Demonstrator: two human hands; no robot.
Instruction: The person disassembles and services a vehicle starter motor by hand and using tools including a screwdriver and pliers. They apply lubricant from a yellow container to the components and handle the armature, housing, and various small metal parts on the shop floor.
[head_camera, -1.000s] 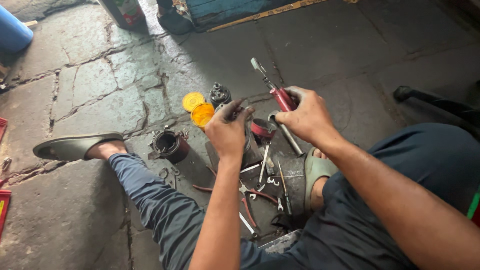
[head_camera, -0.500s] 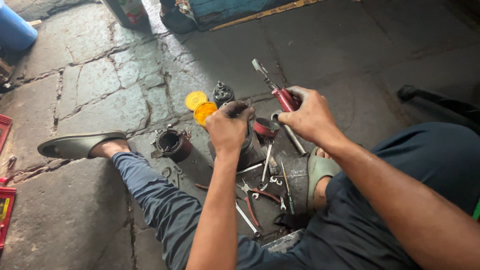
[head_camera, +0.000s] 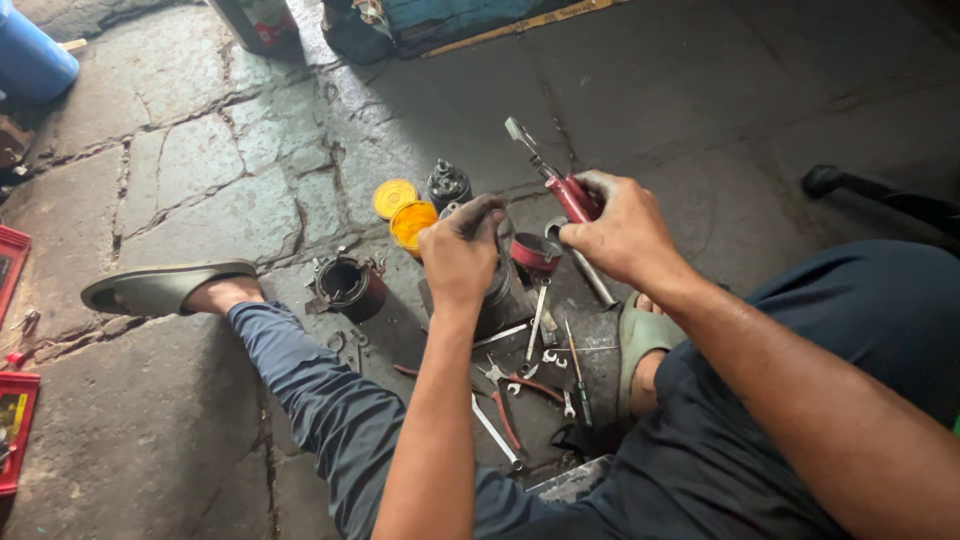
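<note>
The left hand (head_camera: 462, 250) clamps down on a dark metal cylinder (head_camera: 505, 295), apparently steadying it upright on the floor. Just right of it, the right hand (head_camera: 622, 230) is closed around a red-handled tool (head_camera: 560, 185), tip angled away. Beyond the left hand sit 2 yellow lids (head_camera: 405, 210); nearer the person lie several spanners (head_camera: 535, 330).

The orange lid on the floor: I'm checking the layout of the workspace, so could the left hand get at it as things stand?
Probably yes. The orange lid lies on open floor just left of the left hand, with nothing between them. But that hand is gripping the dark cylinder, so it would have to let go first.
</note>
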